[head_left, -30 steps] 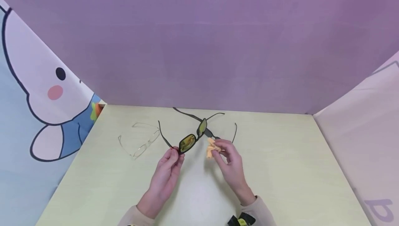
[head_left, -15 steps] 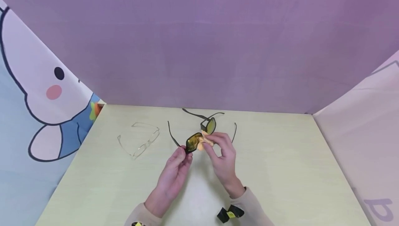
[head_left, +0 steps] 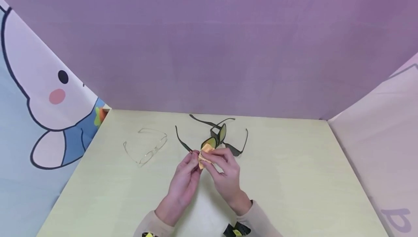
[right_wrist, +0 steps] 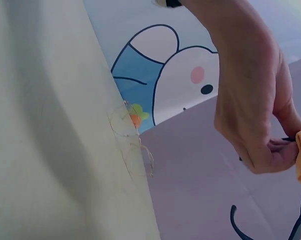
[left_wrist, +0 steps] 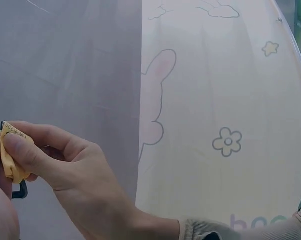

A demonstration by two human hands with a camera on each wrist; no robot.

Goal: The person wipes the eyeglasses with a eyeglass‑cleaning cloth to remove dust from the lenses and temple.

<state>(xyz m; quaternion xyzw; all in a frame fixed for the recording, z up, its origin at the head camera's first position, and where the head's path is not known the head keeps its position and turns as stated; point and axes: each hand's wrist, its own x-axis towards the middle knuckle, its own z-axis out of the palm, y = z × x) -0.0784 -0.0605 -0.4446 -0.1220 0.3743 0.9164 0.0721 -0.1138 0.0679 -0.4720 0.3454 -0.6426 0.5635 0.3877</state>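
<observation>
Above the table [head_left: 294,179], left hand [head_left: 184,183] tight on yellow-lensed sunglasses [head_left: 212,141], right hand [head_left: 226,175] with orange cloth [head_left: 207,148] between thumb and fingers

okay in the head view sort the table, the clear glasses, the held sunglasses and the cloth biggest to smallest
1. Table
2. Held sunglasses and clear glasses: too close to rank; the sunglasses are partly covered and probably nearer the camera
3. Cloth

PLACE: sheet-walled tabletop booth [head_left: 375,135], wider room type unclear from where I stand | pale table [head_left: 294,171] | creased purple backdrop [head_left: 209,52] along table's far edge | cartoon-printed sheet [head_left: 62,95] left side | bunny-and-flower sheet [left_wrist: 200,105] right side
</observation>
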